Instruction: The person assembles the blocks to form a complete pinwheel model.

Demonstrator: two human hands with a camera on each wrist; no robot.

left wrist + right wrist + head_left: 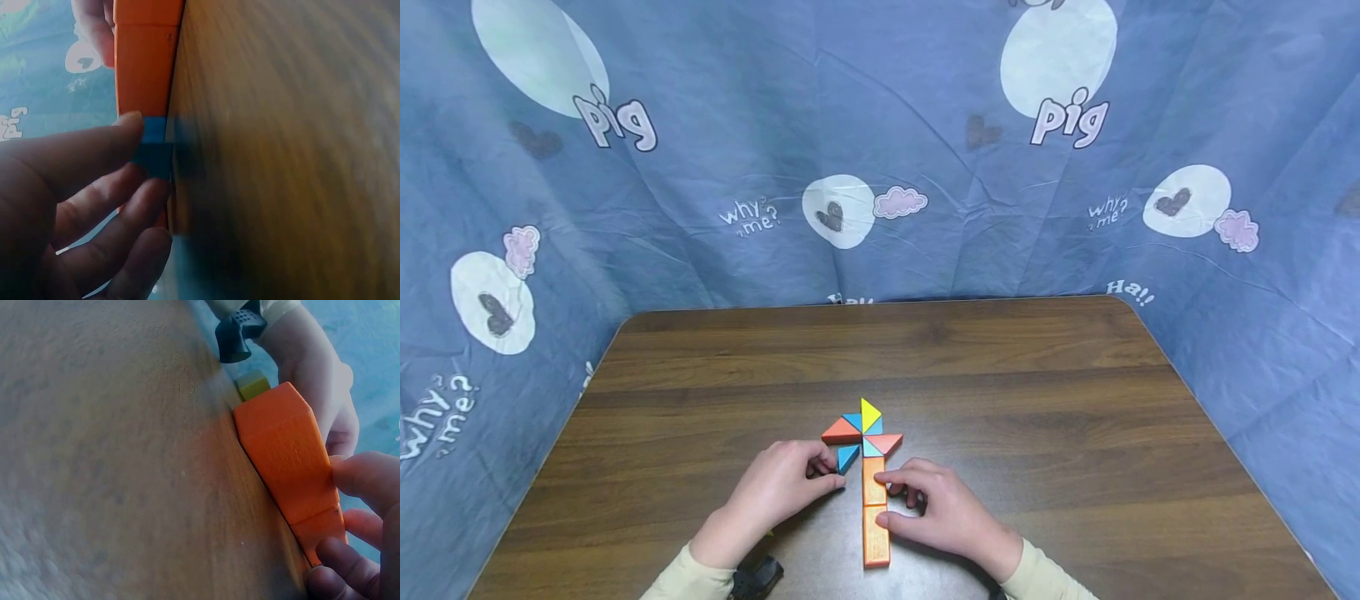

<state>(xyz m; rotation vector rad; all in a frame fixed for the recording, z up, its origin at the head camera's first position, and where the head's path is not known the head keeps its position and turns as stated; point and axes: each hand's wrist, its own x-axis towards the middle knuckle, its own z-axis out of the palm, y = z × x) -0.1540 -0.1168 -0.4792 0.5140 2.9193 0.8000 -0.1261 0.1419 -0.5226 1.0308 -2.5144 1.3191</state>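
My left hand [784, 479] pinches a blue triangular block [847, 458] between thumb and fingers, just below a red triangle [842, 431]. In the left wrist view its fingers close about the blue block [154, 161]. Two orange rectangular blocks stand end to end in a column, a farther one [874, 487] and a nearer one [876, 542]. My right hand [943, 508] rests its index fingertip on the farther block and its thumb tip on the nearer one, other fingers loosely bent. Above the column, a yellow triangle [868, 414], another red triangle [883, 443] and several blue triangles fan out like a pinwheel.
A small yellow block [253, 384] lies on the wooden table [1037, 375] near my left wrist, mostly hidden by it in the head view. A black wrist device [757, 577] sits by the left sleeve. Blue printed cloth [925, 250] hangs behind the table.
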